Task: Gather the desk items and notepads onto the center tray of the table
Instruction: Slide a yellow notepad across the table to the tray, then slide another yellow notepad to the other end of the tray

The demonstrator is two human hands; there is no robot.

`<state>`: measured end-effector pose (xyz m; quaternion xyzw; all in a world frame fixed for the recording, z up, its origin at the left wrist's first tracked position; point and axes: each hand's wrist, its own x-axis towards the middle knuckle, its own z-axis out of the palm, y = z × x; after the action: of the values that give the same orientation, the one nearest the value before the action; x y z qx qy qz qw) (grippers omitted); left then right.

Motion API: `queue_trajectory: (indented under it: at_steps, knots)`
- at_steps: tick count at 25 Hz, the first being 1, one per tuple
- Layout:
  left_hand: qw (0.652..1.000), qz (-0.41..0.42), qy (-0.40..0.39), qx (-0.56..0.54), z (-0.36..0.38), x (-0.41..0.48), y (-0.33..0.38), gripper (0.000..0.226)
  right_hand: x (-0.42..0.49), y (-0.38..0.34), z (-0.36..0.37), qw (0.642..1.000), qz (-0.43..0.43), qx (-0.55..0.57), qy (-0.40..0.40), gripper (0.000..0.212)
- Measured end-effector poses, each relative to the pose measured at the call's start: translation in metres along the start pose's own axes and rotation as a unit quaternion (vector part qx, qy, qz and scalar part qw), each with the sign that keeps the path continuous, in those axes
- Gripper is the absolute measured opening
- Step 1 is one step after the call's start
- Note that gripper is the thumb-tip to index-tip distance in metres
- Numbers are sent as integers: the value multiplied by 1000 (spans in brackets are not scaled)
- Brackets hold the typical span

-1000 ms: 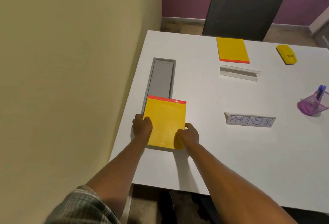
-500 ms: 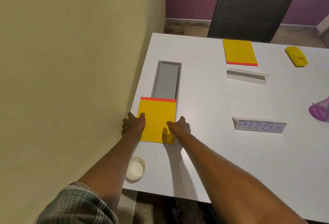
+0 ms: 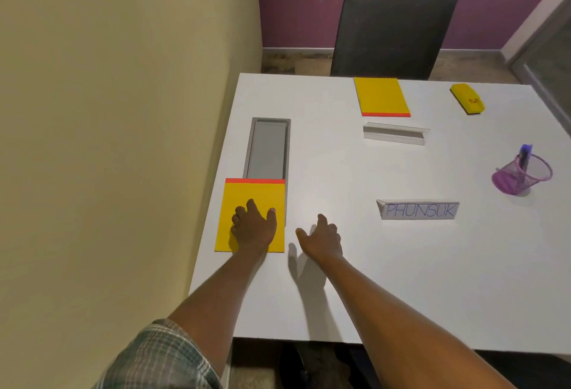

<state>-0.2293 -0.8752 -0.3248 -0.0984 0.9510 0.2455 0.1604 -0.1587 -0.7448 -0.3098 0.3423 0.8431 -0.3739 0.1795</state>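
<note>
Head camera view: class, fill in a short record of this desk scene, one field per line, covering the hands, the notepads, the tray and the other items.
left hand: flat on near notepad
right hand: open, over bare table
near notepad: yellow, covers near end of grey tray
far notepad: by chair
name card: reads PHUNSUK
blank card: beyond it
yellow item: far right
pen holder: pink mesh, right edge
</note>
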Motion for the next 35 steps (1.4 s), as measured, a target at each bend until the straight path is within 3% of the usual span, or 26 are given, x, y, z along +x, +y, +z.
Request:
queue_trajectory:
  at_steps: [10,16,21,29,35]
  knots:
    - [985,143,-43,83,55,-90,74,61,-48,88,-92,997,-14,-18,80,75]
    - [966,240,-54,80,87,-178,159,63,-96,175,-189,984,-1,-9,177,73]
    - [941,327,-49,77,120,-289,235,61,-160,268,-276,966,6,-4,260,73]
    - [867,489,-57,73,184,-499,364,62,-272,441,-406,919,49,32,391,74]
    - [827,554,-58,78,226,-580,415,63,-311,519,-455,899,102,60,422,74]
